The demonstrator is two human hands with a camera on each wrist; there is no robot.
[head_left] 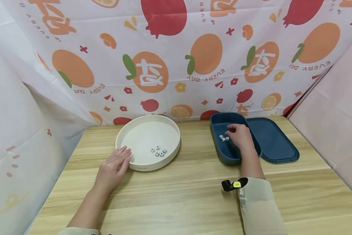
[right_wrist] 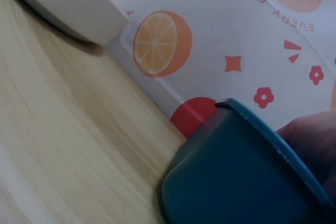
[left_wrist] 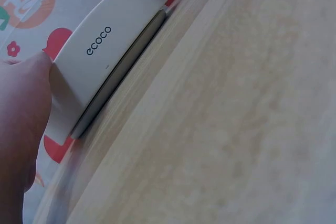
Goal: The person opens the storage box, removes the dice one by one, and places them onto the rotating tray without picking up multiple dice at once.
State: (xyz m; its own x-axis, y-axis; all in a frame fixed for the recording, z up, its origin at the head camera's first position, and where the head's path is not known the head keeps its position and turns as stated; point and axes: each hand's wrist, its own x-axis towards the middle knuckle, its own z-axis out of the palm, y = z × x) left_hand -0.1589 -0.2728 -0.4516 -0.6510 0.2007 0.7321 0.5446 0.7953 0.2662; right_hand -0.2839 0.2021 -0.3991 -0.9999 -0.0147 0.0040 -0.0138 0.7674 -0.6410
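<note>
My left hand (head_left: 112, 168) rests on the near left rim of a round, cream-coloured tray (head_left: 148, 167), fingers fairly straight. Inside the tray lies a loose group of several white dice (head_left: 161, 154) with dark pips. In the left wrist view, the tray's outer wall (left_wrist: 105, 51) carries the word "ecoco". My right hand (head_left: 240, 134) reaches into a deep blue box (head_left: 227, 158); its thumb and fingers pinch a small white die, mostly hidden. Beside those fingertips, a few more dice (head_left: 223, 138) sit on the box floor. The right wrist view shows the box's outside wall (right_wrist: 226, 177) covering most of the hand.
A flat blue lid (head_left: 274, 140) lies on the wooden table (head_left: 176, 195), right against the box. Behind both containers hangs a fruit-print cloth (head_left: 176, 88). A black device with a yellow label (head_left: 237, 184) is strapped at my right wrist.
</note>
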